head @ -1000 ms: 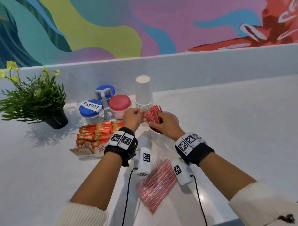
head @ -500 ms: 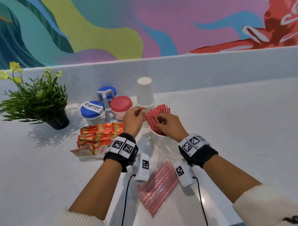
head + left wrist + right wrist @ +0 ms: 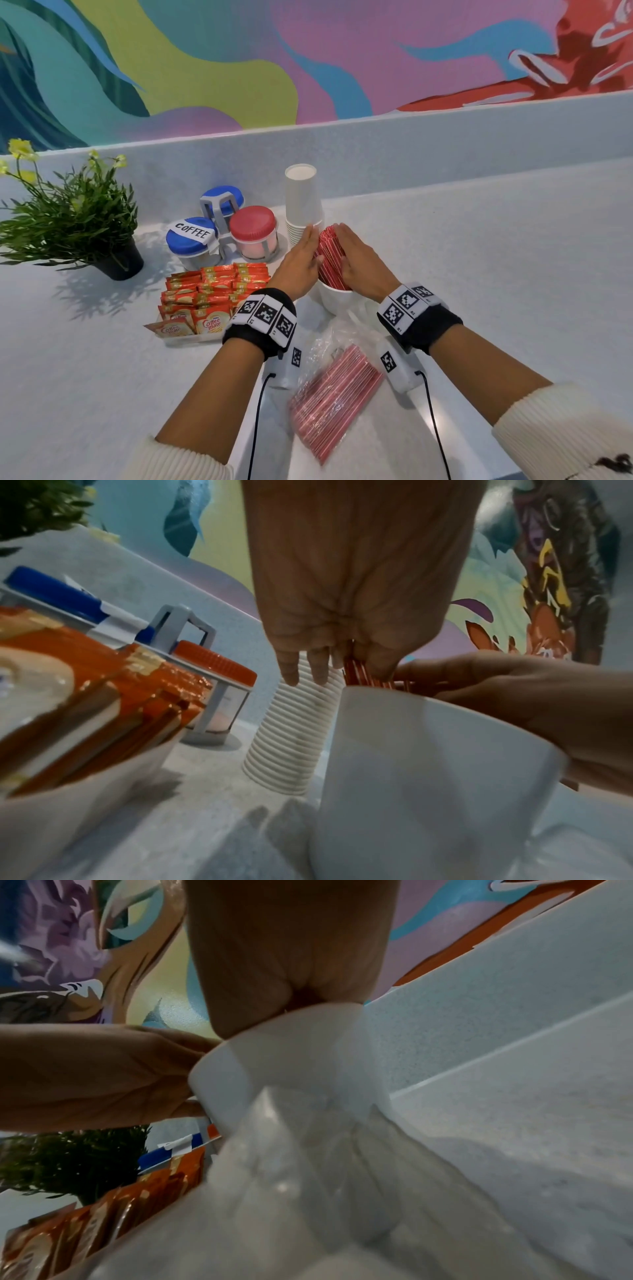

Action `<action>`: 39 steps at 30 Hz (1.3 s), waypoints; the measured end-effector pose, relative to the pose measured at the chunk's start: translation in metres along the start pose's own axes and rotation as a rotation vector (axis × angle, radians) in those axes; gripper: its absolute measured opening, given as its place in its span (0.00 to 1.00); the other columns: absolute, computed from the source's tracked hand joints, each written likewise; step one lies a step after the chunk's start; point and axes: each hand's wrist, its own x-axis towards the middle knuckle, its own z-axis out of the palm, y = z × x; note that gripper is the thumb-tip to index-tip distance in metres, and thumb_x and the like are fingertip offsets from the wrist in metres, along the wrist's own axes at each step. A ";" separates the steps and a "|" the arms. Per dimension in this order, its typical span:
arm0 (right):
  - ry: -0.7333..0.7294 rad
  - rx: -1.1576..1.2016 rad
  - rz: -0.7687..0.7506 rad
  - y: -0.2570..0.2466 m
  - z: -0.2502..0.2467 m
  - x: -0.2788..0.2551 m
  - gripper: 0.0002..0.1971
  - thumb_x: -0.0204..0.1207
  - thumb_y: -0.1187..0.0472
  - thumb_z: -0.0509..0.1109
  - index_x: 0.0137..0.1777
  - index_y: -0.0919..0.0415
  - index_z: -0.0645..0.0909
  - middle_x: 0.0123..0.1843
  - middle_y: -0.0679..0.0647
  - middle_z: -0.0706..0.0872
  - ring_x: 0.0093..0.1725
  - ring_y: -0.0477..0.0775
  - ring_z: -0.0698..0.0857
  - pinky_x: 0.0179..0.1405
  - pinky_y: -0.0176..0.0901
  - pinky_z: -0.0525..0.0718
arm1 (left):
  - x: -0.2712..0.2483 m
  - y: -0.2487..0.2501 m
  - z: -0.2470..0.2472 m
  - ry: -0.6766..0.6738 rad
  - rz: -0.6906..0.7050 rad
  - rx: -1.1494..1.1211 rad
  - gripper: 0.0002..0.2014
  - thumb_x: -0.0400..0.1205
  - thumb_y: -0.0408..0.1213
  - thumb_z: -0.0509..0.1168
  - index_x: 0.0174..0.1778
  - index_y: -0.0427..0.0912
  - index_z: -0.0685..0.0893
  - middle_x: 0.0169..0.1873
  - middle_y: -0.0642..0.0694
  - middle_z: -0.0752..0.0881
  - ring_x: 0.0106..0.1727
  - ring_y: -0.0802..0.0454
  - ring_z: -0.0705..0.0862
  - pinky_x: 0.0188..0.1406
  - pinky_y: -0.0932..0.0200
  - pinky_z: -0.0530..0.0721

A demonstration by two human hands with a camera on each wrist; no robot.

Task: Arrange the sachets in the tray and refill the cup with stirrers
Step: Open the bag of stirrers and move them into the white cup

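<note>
A white cup (image 3: 337,301) stands mid-counter with a bunch of red stirrers (image 3: 329,258) sticking up out of it. My left hand (image 3: 303,258) and right hand (image 3: 354,257) press flat against the bunch from either side, fingers straight. In the left wrist view my left hand (image 3: 346,615) touches the stirrers (image 3: 359,673) above the cup (image 3: 428,764). The right wrist view shows my right hand (image 3: 287,961) over the cup's rim (image 3: 274,1053). Orange sachets (image 3: 212,294) fill the tray (image 3: 186,339) to the left. A clear bag of stirrers (image 3: 334,397) lies near me.
A stack of paper cups (image 3: 303,209) stands just behind my hands. Left of it is a rack of jars (image 3: 222,229) with blue and red lids, one labelled COFFEE. A potted plant (image 3: 72,219) sits far left. A low wall ledge (image 3: 445,137) runs along the back.
Both hands went from pinching the stirrers' tops with curled fingers to flat palms pressed on both sides of the bunch, which now stands tighter in the cup.
</note>
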 end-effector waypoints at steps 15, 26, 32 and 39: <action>0.026 0.099 -0.024 0.003 -0.008 -0.002 0.29 0.83 0.59 0.59 0.82 0.58 0.53 0.84 0.56 0.54 0.81 0.58 0.63 0.80 0.49 0.59 | -0.011 -0.002 0.010 0.128 -0.077 -0.048 0.30 0.87 0.39 0.52 0.83 0.44 0.44 0.82 0.39 0.51 0.82 0.42 0.53 0.80 0.41 0.57; 0.472 0.610 0.315 0.028 -0.021 -0.041 0.05 0.77 0.70 0.59 0.47 0.62 0.76 0.40 0.57 0.82 0.36 0.51 0.79 0.30 0.32 0.77 | -0.051 0.021 0.031 0.242 -0.229 -0.373 0.28 0.80 0.30 0.61 0.75 0.42 0.58 0.71 0.38 0.61 0.73 0.38 0.66 0.76 0.43 0.67; 0.063 0.651 0.438 0.040 -0.001 -0.077 0.10 0.76 0.69 0.61 0.35 0.63 0.79 0.31 0.58 0.83 0.29 0.53 0.80 0.31 0.39 0.81 | -0.073 0.027 0.057 0.072 -0.407 -0.295 0.28 0.77 0.33 0.65 0.70 0.42 0.59 0.68 0.38 0.63 0.70 0.37 0.67 0.71 0.44 0.69; -0.252 0.344 0.257 0.042 0.018 -0.101 0.21 0.75 0.68 0.64 0.22 0.50 0.73 0.25 0.45 0.75 0.24 0.37 0.72 0.27 0.28 0.67 | -0.104 0.034 0.075 -0.064 -0.466 0.115 0.25 0.75 0.45 0.67 0.65 0.44 0.66 0.65 0.41 0.66 0.69 0.40 0.63 0.65 0.45 0.67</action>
